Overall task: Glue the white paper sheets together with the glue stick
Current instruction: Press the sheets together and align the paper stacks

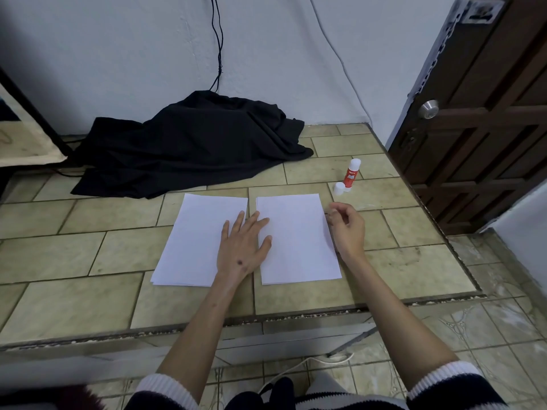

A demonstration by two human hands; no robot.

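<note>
Two stacks of white paper sheets lie side by side on the tiled counter: a left stack (192, 241) and a right stack (299, 241). My left hand (241, 250) lies flat, fingers spread, across the gap between them, touching both. My right hand (346, 226) hovers at the right stack's right edge, fingers loosely curled, holding nothing. The red and white glue stick (352, 173) stands upright behind the right stack, uncapped. Its white cap (339, 188) sits next to it.
A crumpled black cloth (192, 143) lies at the back of the counter (88, 291) against the wall, with cables hanging above it. A brown door (479, 113) stands at the right. The counter's front edge runs just below the papers.
</note>
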